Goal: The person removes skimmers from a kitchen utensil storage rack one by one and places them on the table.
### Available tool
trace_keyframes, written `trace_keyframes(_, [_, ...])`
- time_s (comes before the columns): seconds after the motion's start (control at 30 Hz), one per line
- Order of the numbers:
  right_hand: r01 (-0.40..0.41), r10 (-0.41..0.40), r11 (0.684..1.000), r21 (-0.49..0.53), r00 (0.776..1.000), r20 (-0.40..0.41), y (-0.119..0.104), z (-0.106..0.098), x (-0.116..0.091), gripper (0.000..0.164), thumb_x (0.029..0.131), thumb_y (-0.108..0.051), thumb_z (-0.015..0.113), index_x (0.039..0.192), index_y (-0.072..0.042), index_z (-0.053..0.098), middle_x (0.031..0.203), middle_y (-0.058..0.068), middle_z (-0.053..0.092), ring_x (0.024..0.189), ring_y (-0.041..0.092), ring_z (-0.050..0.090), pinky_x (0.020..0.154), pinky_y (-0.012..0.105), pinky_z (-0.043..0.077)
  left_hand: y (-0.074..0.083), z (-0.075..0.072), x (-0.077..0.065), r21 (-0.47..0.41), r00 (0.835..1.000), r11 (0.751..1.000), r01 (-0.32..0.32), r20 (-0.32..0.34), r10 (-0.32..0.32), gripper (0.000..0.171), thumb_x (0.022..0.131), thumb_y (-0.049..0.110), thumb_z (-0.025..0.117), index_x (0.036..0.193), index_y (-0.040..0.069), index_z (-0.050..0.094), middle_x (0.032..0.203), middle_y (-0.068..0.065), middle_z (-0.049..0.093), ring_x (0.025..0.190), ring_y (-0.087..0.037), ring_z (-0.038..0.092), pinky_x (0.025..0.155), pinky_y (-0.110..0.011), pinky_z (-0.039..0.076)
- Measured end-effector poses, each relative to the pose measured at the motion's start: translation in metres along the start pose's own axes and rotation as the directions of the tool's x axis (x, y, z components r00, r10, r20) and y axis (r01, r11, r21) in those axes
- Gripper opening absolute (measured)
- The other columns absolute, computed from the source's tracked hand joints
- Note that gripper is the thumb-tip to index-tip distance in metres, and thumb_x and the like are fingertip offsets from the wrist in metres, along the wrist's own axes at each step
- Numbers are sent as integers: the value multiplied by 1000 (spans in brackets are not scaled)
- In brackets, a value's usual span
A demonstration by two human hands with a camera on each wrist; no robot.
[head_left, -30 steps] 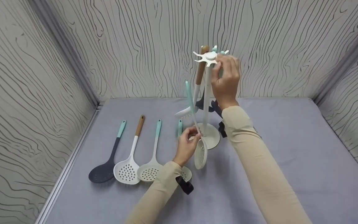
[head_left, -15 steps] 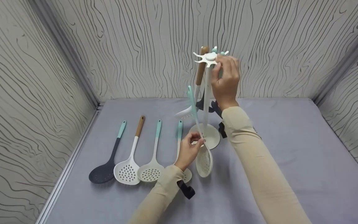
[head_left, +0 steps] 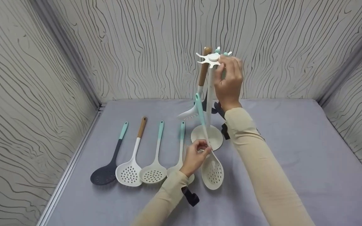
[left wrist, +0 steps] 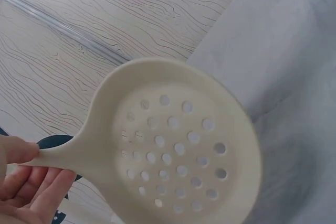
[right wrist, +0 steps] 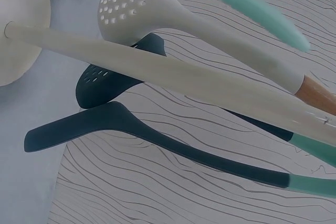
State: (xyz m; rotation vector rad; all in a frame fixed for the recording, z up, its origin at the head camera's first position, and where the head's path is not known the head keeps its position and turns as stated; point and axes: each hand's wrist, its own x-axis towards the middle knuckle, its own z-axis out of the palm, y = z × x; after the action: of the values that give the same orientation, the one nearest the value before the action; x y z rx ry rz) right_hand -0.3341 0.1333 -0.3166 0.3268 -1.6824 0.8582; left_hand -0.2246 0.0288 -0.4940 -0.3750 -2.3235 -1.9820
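Note:
My left hand pinches a cream skimmer by the neck just above its bowl. Its mint handle leans up and left, in front of the stand. In the left wrist view, the perforated bowl spreads out beyond my fingers. My right hand holds the hooked top of a white utensil stand at its right side. From the stand hang a white slotted turner with a brown handle and dark utensils with mint handles, such as a dark turner in the right wrist view.
Left of the stand lie a dark skimmer, a white skimmer with a brown handle, a cream skimmer and another cream one, partly behind my left arm. Patterned panels enclose the grey cloth.
My left hand has moved down and to the right with the cream skimmer, whose holed bowl has swung round to face the head camera more. My right hand stays on the stand's top.

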Motion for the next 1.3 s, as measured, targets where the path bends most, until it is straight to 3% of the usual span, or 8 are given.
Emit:
trace_keyframes(0.13, [2, -2, 1000, -3, 1000, 3, 0, 0, 0, 20, 92, -2, 47, 100, 3, 64, 103, 18, 68, 103, 29, 59, 98, 33, 53, 14, -3, -8, 10, 1000, 1000, -9, 12, 9, 18, 88, -3, 61, 101, -14, 58, 96, -29, 65, 85, -29, 67, 70, -13, 52])
trace_keyframes(0.33, [2, -2, 1000, -4, 1000, 2, 0, 0, 0, 20, 92, -2, 47, 100, 3, 64, 102, 18, 67, 103, 29, 59, 99, 32, 53, 20, -3, -15, -4, 1000, 1000, 4, 19, -4, 18, 87, -3, 61, 101, -15, 58, 95, -29, 65, 84, -30, 67, 70, -13, 55])
trace_keyframes(0.43, [1, -1, 1000, -6, 1000, 5, 0, 0, 0, 19, 92, -2, 47, 100, 3, 63, 103, 18, 68, 104, 29, 59, 99, 33, 52, 16, -1, -15, -19, 999, 999, 29, 32, -28, 18, 88, -4, 60, 100, -15, 57, 94, -31, 65, 85, -35, 68, 71, -15, 58])
trace_keyframes(0.57, [-1, 1, 1000, -12, 1000, 7, 1, 0, 0, 19, 92, -2, 47, 99, 4, 63, 105, 18, 69, 106, 30, 59, 100, 33, 52, 0, 5, -12, -21, 998, 998, 57, 34, -56, 17, 88, -6, 59, 101, -16, 57, 94, -32, 65, 86, -40, 67, 72, -21, 61])
trace_keyframes(0.77, [-4, 4, 1000, -3, 1000, 1, 0, 0, 0, 19, 92, -2, 47, 98, 3, 64, 104, 18, 69, 104, 29, 59, 100, 32, 52, -24, 11, -10, -17, 997, 997, 77, 31, -76, 17, 87, -1, 62, 102, -11, 59, 94, -26, 67, 83, -26, 68, 71, -17, 59])
trace_keyframes(0.93, [-5, 5, 1000, 2, 1000, -3, 0, 0, 0, 19, 92, -2, 47, 99, 3, 64, 103, 18, 68, 104, 29, 59, 100, 32, 52, -27, 11, -16, -23, 993, 995, 97, 72, -95, 18, 87, 2, 64, 101, -8, 60, 93, -24, 67, 82, -16, 66, 69, -15, 57])
trace_keyframes(1.3, [4, -4, 1000, -12, 1000, 2, 0, -1, 0, 19, 92, -3, 47, 99, 3, 64, 102, 18, 68, 102, 29, 59, 98, 32, 53, -30, 13, -23, -1, 986, 991, 135, 102, -134, 17, 85, 1, 63, 99, -9, 60, 91, -22, 67, 79, -12, 65, 67, -15, 57])
